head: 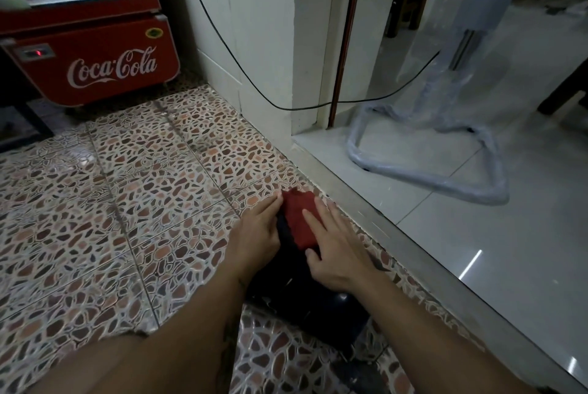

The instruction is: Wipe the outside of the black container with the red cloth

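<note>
The black container (305, 304) lies on the pebble-patterned floor between my forearms, dark and hard to make out. A red cloth (300, 218) is draped over its far end. My right hand (334, 247) presses flat on the cloth with fingers spread, thumb against the container's top. My left hand (257, 231) cups the container's left side, fingertips touching the edge of the cloth. Much of the container is hidden by my hands and arms.
A red Coca-Cola cooler (92, 53) stands at the far left. A white wall corner (264, 59) with a black cable (241, 72) rises ahead. To the right, a raised metal sill (397, 222) borders white tiles holding a plastic-wrapped stand (445, 145).
</note>
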A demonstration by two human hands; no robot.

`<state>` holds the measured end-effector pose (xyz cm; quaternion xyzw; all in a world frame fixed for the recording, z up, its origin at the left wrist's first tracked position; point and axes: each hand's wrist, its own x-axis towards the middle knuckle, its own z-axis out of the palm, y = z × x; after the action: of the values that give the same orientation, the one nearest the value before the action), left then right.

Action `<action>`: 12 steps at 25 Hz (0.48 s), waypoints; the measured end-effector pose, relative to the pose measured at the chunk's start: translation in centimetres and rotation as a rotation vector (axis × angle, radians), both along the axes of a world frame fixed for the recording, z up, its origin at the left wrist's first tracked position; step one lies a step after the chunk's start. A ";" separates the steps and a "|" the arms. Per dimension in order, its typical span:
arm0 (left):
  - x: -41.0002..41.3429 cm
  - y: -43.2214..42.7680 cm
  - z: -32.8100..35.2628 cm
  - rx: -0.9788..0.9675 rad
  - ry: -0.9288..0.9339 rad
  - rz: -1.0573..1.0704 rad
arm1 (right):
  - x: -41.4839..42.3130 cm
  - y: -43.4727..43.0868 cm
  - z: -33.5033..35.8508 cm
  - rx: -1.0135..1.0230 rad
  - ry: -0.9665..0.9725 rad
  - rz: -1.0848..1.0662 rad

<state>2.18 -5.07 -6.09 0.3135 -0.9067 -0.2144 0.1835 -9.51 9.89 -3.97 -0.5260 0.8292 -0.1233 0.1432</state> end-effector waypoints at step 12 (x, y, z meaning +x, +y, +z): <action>-1.3 -0.8 -1.7 0.115 0.072 -0.080 | -6.6 0.6 -4.7 0.222 -0.281 -0.380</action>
<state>0.87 -5.90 -7.81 0.2793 -0.8975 -0.2842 0.1892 -16.15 10.46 -8.71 -0.3197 0.8935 -0.1280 0.2881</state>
